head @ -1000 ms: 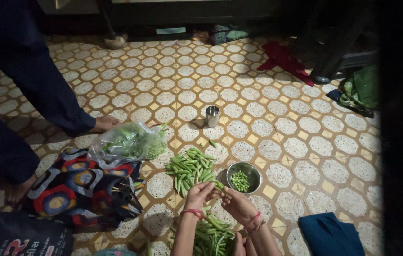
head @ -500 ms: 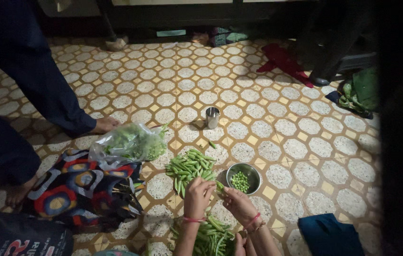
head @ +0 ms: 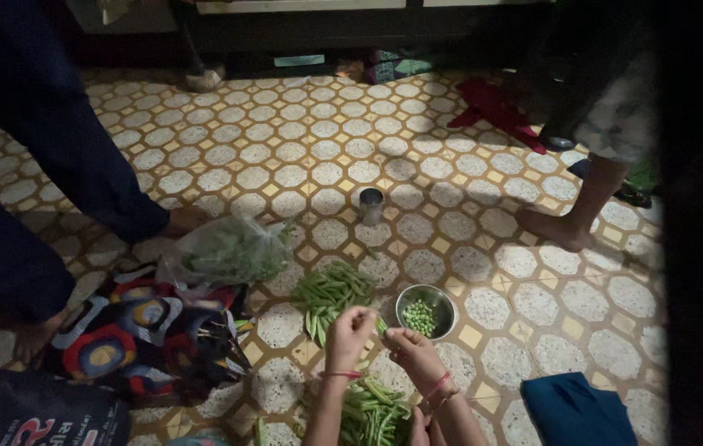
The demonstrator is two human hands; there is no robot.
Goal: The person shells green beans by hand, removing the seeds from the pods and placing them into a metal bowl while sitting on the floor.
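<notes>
Holding: a green pea pod (head: 379,326) is pinched between the fingertips of both hands, just beside the steel bowl's near rim.
Left hand: (head: 350,332) fingers curled and clenched on the pod's left end; a red band circles the wrist.
Right hand: (head: 412,351) fingers closed on the pod's other end; thin bangles sit on the wrist.
Steel bowl: (head: 442,304) stands on the floor just beyond the hands, with shelled green peas in its bottom.
Pod pile: (head: 328,291) whole pods heaped on the tiles left of the bowl.
Near heap: (head: 375,413) more green pods between the forearms.
Plastic bag: (head: 232,250) clear, filled with greens, left of the pile, resting on a patterned cloth bag (head: 133,330).
Steel cup: (head: 371,205) upright, well beyond the pile.
Floor: (head: 302,157) hexagon tiles, pale with yellow joints, dimly lit.
Room: dark furniture base along the far edge; a red cloth (head: 492,109) at right; other people's bare feet stand at left and right.
</notes>
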